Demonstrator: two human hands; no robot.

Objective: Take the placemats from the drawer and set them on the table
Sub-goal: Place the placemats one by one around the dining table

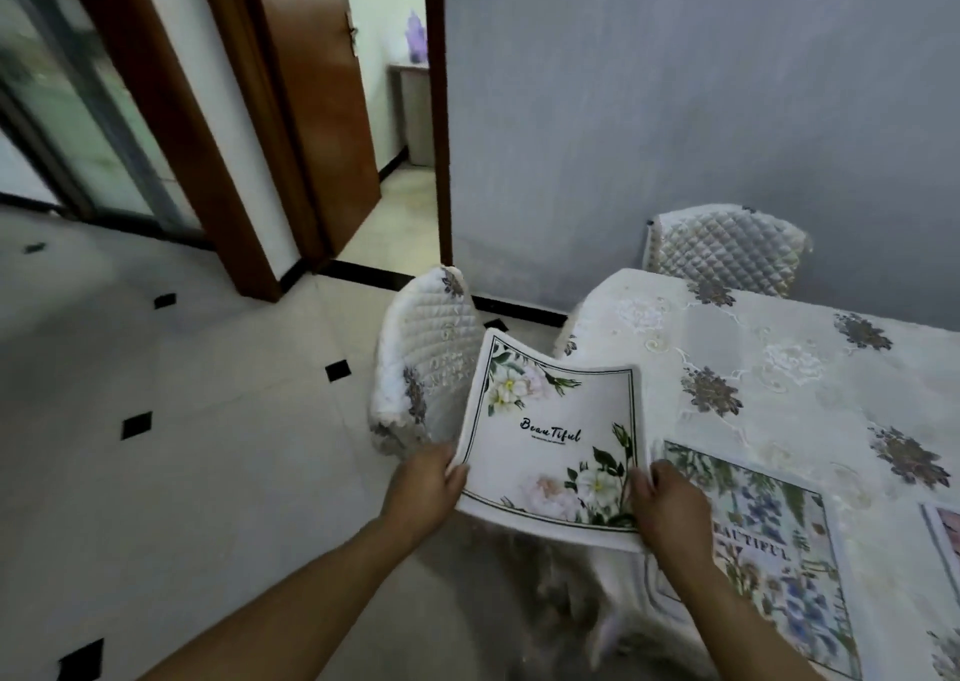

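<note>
Placemats show in the lower right part of the frame. The white flower placemat [556,436] is in the middle, low down, held up in the air and bent a little. It has the word "Beautiful" on it. The left grip [428,491] pinches its left edge. The right grip [670,509] holds its lower right corner, with the fingers curled on it. This placemat hangs over the near corner of the worktop [753,348], which has a pale cloth with dark flowers. The blue flower placemat [769,550] lies flat on the worktop, just right of the right grip. A third placemat [945,530] peeks in at the right edge. One padded chair [431,348] stands left of the worktop and another chair [727,254] stands behind it.
</note>
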